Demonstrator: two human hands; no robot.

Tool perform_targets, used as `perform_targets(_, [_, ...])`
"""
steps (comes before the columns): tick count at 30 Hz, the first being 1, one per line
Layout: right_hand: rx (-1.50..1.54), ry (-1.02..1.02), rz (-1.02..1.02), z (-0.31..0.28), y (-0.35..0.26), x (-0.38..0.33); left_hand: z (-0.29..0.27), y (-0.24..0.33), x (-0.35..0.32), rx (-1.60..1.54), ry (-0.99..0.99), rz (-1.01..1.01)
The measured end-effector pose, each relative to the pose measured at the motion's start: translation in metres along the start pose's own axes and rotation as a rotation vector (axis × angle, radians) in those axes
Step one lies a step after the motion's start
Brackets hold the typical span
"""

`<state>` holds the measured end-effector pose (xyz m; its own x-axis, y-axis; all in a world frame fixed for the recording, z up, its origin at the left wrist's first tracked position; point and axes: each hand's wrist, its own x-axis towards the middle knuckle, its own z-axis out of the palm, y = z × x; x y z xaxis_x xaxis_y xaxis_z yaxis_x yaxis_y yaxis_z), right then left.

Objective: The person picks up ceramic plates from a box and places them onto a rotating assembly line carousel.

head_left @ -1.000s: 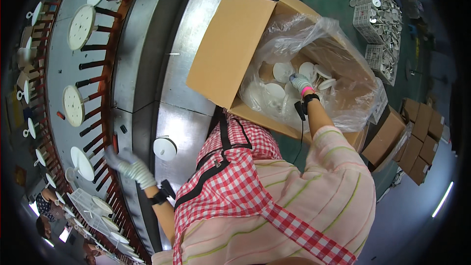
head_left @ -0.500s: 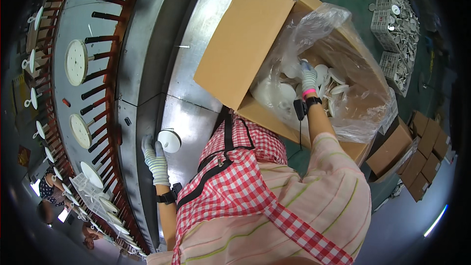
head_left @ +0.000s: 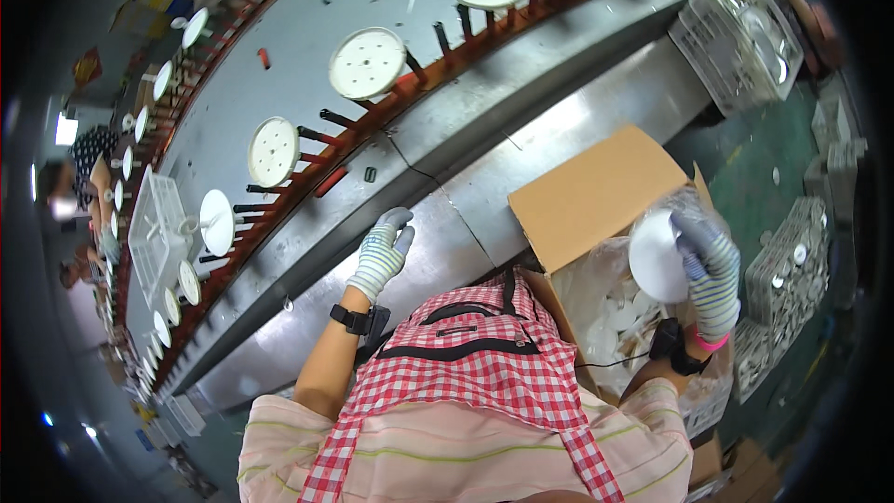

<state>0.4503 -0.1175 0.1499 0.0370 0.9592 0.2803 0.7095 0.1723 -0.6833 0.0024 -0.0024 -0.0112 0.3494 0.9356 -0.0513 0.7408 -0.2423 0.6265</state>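
My left hand [head_left: 380, 256], in a striped grey-tipped glove, is over the steel bench [head_left: 428, 233]. Its fingers are stretched out and nothing is in them. On the right, my right hand [head_left: 712, 275], gloved the same way, grips a smooth white round disc [head_left: 656, 256] by its right edge. It holds the disc above an open cardboard box [head_left: 601, 191]. Clear plastic lining [head_left: 596, 284] bunches inside that box, around several white parts [head_left: 619, 321] partly hidden by the disc and my arm.
Beyond the bench curves a line of dark upright pegs [head_left: 442, 42], some bearing white perforated discs [head_left: 368, 63]. A red stick [head_left: 331, 182] lies beside it. Crates [head_left: 792, 261] of parts stand on the floor at right, another crate [head_left: 736, 42] at the far right. Co-workers [head_left: 88, 168] are at far left.
My right hand has come up out of the box holding a white disc. My left hand is no longer beside the disc on the bench. The whole view has turned.
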Motion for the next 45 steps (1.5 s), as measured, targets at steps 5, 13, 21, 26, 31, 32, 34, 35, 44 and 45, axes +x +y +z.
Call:
perform_targets(5, [0.44,0.152,-0.043,0.05,-0.038,0.127,-0.018,0.002,0.005,-0.16,-0.017,-0.032])
perform_targets(13, [-0.101,0.125,-0.344,0.214,-0.024,0.314,-0.079,0.079,0.066,-0.272,0.115,0.323])
perform_targets(21, [0.146,-0.014,-0.499,0.271,-0.054,0.305,-0.113,0.061,0.259,-0.145,0.549,0.123])
perform_targets(26, [-0.014,0.11,-0.235,0.299,-0.032,0.274,-0.093,0.055,0.285,0.474,0.01,-0.14])
perform_targets(31, [-0.168,-0.248,0.223,0.304,-0.098,0.328,-0.136,0.072,0.227,0.477,0.012,-0.074])
perform_targets(32, [-0.155,-0.251,0.237,0.304,-0.102,0.333,-0.137,0.066,0.229,0.487,-0.005,-0.075])
perform_targets(34, [-0.174,-0.36,0.112,0.307,-0.117,0.338,-0.14,0.034,0.24,0.577,0.127,-0.073])
perform_targets(35, [-0.162,-0.34,0.119,0.314,-0.123,0.34,-0.138,-0.008,0.25,0.509,0.168,-0.064])
perform_targets(44, [0.152,-0.522,-0.421,0.268,-0.14,0.194,-0.224,-0.143,0.218,0.374,0.306,0.317])
perform_targets(45, [0.37,-0.699,-0.413,0.254,-0.119,0.168,-0.247,-0.166,0.216,0.336,0.229,0.104])
